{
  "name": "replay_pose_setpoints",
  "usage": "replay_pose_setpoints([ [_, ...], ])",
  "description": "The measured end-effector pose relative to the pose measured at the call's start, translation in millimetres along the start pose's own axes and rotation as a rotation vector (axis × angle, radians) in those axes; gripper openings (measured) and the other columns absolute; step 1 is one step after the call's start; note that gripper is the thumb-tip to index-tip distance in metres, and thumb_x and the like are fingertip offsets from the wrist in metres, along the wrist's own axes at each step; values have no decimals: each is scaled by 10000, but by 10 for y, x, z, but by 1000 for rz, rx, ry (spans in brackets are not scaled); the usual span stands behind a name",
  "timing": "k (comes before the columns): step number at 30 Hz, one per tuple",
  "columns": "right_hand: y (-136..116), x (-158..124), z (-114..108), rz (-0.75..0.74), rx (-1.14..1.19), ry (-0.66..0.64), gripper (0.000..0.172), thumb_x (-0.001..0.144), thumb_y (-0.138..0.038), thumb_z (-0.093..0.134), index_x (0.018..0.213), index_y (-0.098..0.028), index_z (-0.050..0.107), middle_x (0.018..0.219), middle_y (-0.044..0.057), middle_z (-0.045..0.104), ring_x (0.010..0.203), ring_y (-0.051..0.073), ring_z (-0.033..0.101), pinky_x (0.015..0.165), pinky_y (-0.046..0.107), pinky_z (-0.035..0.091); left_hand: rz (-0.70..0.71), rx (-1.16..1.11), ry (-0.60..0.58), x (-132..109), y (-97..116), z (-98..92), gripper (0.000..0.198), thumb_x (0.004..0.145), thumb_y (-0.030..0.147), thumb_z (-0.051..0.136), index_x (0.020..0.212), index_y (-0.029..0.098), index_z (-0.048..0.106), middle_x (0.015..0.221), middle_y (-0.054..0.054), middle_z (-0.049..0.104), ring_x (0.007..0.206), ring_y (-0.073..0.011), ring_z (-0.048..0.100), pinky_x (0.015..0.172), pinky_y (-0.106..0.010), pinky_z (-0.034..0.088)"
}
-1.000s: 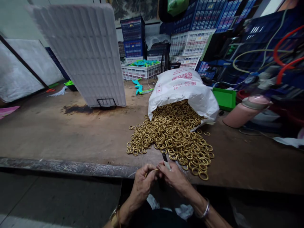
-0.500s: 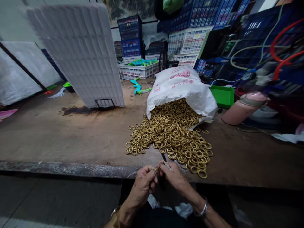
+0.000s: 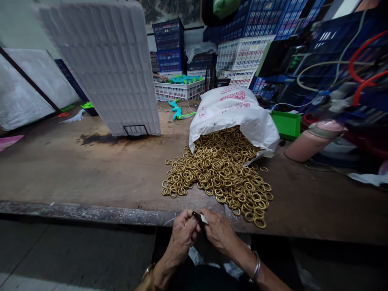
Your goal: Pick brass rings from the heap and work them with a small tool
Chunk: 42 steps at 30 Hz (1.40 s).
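Note:
My right hand [image 3: 218, 229] is closed around a small knife [image 3: 204, 219], whose dark blade points left across the fingertips of my left hand. My left hand [image 3: 182, 234] pinches a gold-coloured ring, mostly covered by the fingers, with a bit of gold showing at the thumb. Both hands meet just over the table's front edge. Beyond them a heap of gold-coloured rings [image 3: 224, 173] spills from the mouth of a white sack [image 3: 233, 107] with red print, lying on its side.
The wooden table [image 3: 91, 173] carries a tall pale ribbed panel [image 3: 106, 68] in a wire stand. Behind are a white crate [image 3: 178, 91] of turquoise pieces and stacked blue crates [image 3: 168, 44]. On the right stand a green tray [image 3: 286, 124] and a pink bottle [image 3: 313, 139].
The knife has turned from pointing up and away to lying leftward, its blade now at the left fingertips. The view has shifted slightly.

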State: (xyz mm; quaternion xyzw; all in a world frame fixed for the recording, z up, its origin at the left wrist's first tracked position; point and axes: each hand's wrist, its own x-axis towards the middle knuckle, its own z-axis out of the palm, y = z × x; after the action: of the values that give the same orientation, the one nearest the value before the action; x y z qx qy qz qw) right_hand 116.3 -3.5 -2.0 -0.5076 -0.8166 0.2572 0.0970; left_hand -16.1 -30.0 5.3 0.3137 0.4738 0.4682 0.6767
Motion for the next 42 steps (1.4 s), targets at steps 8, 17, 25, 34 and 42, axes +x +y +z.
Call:
replay_pose_setpoints([
  [8, 124, 274, -66, 68, -204, 87, 222, 751, -127, 355, 892, -173, 519, 644, 28, 586, 556, 142, 494, 513, 260, 204, -25, -146, -145, -235, 151, -9, 230, 749, 376, 563, 752, 166, 469, 508, 57, 481, 338, -11, 276, 336, -147, 164],
  [17, -213, 714, -5, 21, -218, 214, 120, 804, -203, 403, 899, -191, 475, 840, 39, 593, 728, 151, 536, 592, 242, 276, -83, -368, -45, -156, 130, -197, 215, 771, 330, 527, 705, 125, 512, 665, -18, 540, 447, -46, 423, 350, -149, 245],
  [25, -224, 779, 47, 82, -320, 176, 181, 767, -130, 404, 914, -201, 482, 859, 42, 574, 725, 153, 530, 579, 248, 286, -159, -543, -62, -117, 163, -271, 168, 724, 302, 563, 811, 160, 539, 634, 3, 537, 469, -80, 487, 346, -148, 278],
  [34, 13, 511, -197, 17, 369, 94, 143, 778, -248, 360, 677, -188, 442, 625, -33, 454, 587, 103, 418, 549, 206, 325, -34, -386, 43, 18, 173, -258, 235, 669, 330, 645, 743, 143, 522, 667, -4, 557, 541, -93, 531, 359, -141, 324],
  [42, 9, 177, -284, 145, 783, -63, 170, 730, -348, 448, 683, -185, 450, 584, -47, 456, 524, 82, 390, 502, 198, 327, -3, -45, -30, 116, 94, -81, 310, 694, 411, 597, 825, 136, 536, 599, 23, 515, 429, -51, 453, 340, -135, 304],
])
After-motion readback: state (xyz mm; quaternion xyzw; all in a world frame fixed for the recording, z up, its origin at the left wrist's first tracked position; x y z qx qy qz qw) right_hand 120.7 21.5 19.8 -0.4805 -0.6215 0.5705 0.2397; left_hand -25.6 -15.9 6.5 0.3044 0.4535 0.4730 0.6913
